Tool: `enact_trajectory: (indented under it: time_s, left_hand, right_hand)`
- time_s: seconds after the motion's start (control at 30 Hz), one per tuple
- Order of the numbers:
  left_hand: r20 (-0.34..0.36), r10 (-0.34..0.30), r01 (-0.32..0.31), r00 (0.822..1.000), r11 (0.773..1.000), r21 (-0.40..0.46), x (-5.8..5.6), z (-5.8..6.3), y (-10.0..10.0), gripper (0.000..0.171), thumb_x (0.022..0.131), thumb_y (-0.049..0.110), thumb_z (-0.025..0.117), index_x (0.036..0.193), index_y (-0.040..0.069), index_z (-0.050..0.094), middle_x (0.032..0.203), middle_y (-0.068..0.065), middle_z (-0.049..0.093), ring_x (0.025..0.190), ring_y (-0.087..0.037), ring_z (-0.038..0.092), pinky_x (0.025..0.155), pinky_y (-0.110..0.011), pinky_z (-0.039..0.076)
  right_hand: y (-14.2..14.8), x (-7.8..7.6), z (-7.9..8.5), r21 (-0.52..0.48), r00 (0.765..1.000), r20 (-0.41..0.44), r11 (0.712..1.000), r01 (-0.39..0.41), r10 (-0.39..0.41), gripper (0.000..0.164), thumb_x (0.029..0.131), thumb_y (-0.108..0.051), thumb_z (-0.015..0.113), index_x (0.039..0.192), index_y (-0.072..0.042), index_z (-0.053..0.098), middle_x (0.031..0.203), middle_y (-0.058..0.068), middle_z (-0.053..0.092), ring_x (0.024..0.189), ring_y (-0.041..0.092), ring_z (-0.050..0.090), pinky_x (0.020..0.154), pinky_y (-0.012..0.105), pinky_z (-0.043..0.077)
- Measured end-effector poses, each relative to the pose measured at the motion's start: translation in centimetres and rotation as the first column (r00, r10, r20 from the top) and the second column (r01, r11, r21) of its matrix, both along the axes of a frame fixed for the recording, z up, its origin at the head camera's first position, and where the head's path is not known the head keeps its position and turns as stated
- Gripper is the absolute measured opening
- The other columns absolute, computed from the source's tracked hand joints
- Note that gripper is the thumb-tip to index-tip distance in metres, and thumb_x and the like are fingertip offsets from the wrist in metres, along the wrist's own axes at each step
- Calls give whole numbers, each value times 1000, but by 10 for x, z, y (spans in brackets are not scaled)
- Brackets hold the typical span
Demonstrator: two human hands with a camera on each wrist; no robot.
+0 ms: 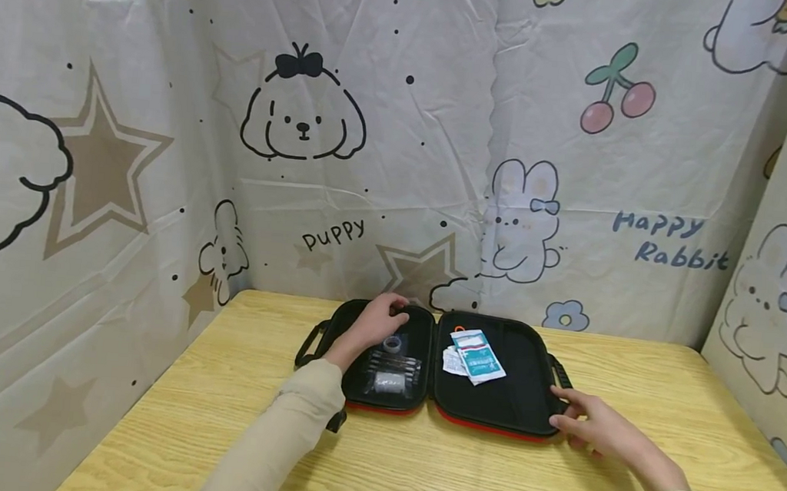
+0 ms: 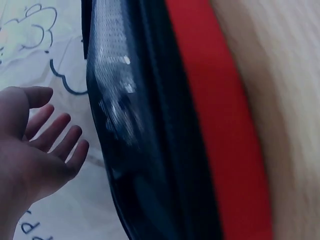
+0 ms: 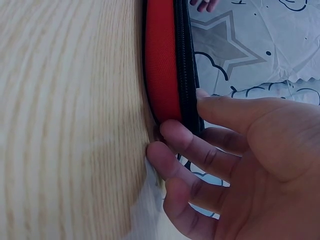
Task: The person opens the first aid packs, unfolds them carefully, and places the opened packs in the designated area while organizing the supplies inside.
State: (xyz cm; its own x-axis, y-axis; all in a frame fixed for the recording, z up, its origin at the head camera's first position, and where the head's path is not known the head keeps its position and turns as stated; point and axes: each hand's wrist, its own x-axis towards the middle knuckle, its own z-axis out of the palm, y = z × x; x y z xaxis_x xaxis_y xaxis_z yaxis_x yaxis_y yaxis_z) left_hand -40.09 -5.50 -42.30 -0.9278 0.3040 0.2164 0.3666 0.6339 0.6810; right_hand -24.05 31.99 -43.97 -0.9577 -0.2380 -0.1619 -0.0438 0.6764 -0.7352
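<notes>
A red-sided, black-lined zip case [image 1: 527, 395], which looks like a first-aid case, lies unfolded on the table. Its left half holds a roll of tape [image 1: 393, 344], a clear pack of thin sticks [image 1: 392, 365] and a wrapped white roll [image 1: 389, 384]. In the right half are a teal-and-white packet [image 1: 478, 356] and a smaller white packet [image 1: 454, 361]. My left hand [image 1: 377, 321] is over the far part of the left half, fingers relaxed and holding nothing. At the near right corner, my right hand [image 3: 260, 145] grips the case's edge between thumb and fingers.
Black handles stick out at the case's left [image 1: 309, 343] and right [image 1: 560, 373] ends. The wooden table [image 1: 459, 474] runs back to a printed cloth [image 1: 400, 161], which also hangs along both sides.
</notes>
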Motion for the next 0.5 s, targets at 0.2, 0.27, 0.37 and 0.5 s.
enact_trajectory:
  time_s: [0.2,0.27,0.37,0.5]
  left_hand:
    - [-21,-98,97,995,993,-71,-4,5,23,31,98,14,58,126,1,64,125,-17,62,116,-31,58,101,-45,46]
    - [-18,-121,119,992,989,-89,-5,6,30,31,99,14,57,127,2,64,126,-15,62,118,-30,58,102,-45,46]
    - [-7,-146,144,989,982,-124,-8,7,38,33,100,15,55,130,4,62,129,-13,62,123,-29,57,104,-45,45]
    - [6,-169,168,986,975,-148,-16,4,48,34,100,15,54,131,4,62,130,-13,62,124,-29,57,105,-44,45]
  right_hand:
    - [0,1,0,-3,1000,11,1000,-6,6,69,98,-24,63,150,9,31,81,7,57,63,18,55,45,30,41]
    - [0,2,0,-9,1000,12,1000,-7,7,70,98,-24,63,150,9,31,80,8,58,62,18,55,45,30,40]
    - [0,2,0,-20,1000,19,1000,-17,17,70,98,-25,62,151,8,30,80,7,59,61,16,55,44,27,38]
    - [0,1,0,-27,999,16,999,-30,31,70,99,-25,61,151,9,28,79,6,60,61,15,54,43,26,38]
